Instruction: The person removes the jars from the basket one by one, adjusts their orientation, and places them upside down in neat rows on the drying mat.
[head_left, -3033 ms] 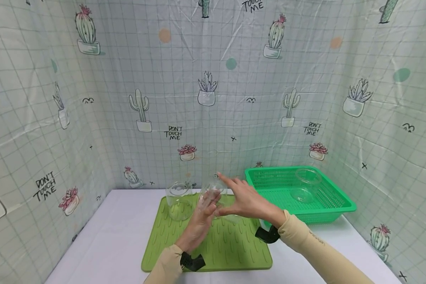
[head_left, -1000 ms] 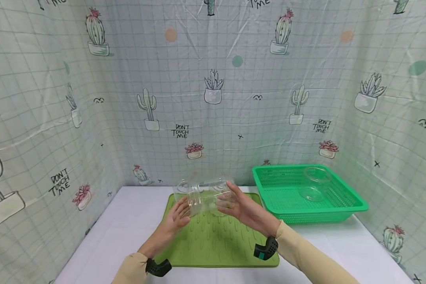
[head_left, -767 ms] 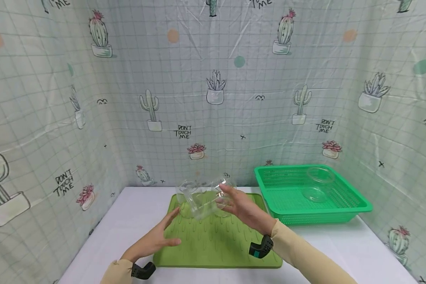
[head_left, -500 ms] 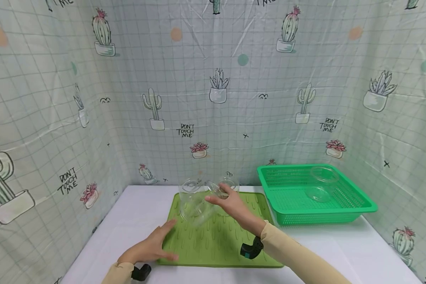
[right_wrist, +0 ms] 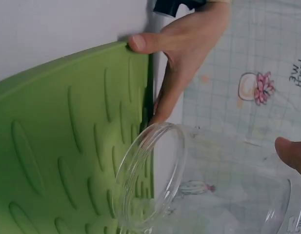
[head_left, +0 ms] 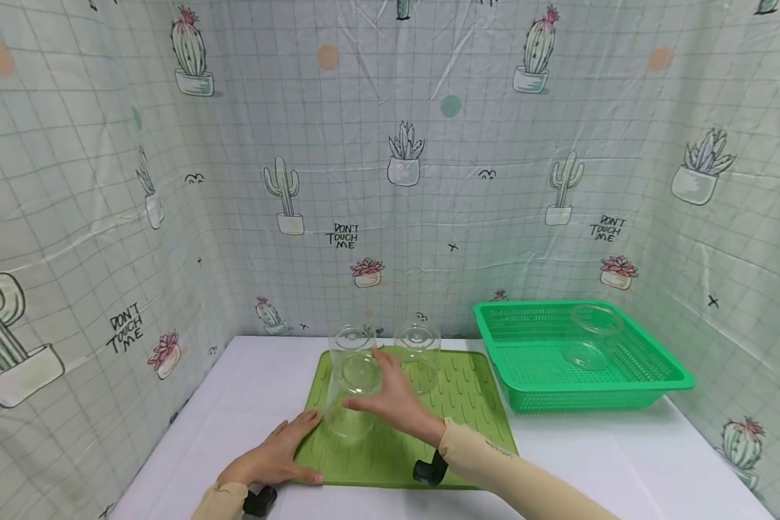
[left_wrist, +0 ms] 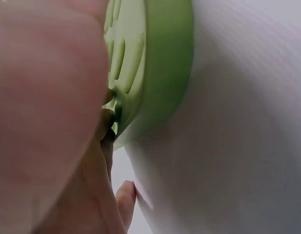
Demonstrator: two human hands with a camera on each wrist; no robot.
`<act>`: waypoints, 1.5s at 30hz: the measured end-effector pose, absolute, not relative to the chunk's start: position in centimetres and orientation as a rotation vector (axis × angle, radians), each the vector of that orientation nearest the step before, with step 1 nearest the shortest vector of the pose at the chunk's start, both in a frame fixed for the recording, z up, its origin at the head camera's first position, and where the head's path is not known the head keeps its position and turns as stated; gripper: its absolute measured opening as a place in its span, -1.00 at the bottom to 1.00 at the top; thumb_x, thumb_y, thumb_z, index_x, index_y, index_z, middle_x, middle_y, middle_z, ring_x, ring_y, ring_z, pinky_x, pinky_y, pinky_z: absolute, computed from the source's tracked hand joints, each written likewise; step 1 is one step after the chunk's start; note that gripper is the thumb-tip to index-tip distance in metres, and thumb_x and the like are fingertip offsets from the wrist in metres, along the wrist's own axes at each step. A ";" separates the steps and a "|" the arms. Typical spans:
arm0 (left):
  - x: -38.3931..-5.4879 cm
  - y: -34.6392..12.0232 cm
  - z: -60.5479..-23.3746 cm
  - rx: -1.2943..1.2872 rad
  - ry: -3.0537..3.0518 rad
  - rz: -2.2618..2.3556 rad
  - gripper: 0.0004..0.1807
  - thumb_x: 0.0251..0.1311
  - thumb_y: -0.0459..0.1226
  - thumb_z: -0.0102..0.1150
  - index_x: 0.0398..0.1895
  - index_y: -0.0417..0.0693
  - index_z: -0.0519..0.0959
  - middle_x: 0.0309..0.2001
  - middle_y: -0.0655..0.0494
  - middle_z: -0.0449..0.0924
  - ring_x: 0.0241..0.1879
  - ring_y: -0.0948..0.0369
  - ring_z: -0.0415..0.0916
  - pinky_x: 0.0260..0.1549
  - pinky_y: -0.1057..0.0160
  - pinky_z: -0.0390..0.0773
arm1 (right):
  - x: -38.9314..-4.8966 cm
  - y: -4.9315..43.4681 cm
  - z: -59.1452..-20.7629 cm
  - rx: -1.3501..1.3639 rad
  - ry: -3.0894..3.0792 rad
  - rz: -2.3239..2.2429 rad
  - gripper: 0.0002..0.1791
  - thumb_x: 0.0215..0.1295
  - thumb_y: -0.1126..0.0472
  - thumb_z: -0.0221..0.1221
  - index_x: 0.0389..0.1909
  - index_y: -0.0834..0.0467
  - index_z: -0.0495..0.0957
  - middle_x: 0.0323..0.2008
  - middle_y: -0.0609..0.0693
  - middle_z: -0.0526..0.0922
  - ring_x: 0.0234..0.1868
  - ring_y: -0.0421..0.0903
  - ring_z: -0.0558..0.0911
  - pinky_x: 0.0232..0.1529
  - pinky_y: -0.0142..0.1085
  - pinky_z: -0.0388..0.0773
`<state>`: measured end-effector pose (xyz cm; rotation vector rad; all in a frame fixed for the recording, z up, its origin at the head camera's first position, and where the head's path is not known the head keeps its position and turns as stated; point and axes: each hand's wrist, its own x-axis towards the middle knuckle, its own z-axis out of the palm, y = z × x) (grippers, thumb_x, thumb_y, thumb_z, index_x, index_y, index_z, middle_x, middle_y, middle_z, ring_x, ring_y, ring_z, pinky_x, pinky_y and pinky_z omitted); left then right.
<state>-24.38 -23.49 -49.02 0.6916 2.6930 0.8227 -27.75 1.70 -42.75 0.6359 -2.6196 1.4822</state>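
My right hand (head_left: 398,401) grips a clear jar (head_left: 346,422) near its base, mouth downward, over the front left of the green ridged mat (head_left: 422,455). In the right wrist view, the ringed rim of this clear jar (right_wrist: 135,180) is close to the mat; whether they touch I cannot tell. My left hand (head_left: 271,455) rests at the mat's front left corner, thumb on the front edge and fingers along the left edge. Two more clear jars stand upside down at the back of the mat, a left jar (head_left: 341,339) and a right jar (head_left: 422,372).
A green plastic basket (head_left: 598,399) stands to the right of the mat, with another clear jar (head_left: 594,339) upright inside. White cloth (head_left: 234,390) covers the table. Patterned curtains (head_left: 422,217) enclose the back and both sides.
Both hands held the jar earlier; the left let go and came down to the mat's corner. The right hand turned the jar from lying sideways to mouth down and brought it forward and lower.
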 end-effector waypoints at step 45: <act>-24.0 -23.4 -49.5 0.804 2.823 0.824 0.14 -0.10 0.16 0.42 0.41 -0.37 0.16 0.41 -0.36 0.12 0.39 -0.33 0.04 0.26 -0.42 0.03 | -25.9 10.6 -38.6 0.624 -2.757 1.371 0.21 -0.04 -0.16 0.44 0.54 0.06 -0.07 0.50 0.18 0.06 0.43 0.25 0.21 0.27 0.19 0.34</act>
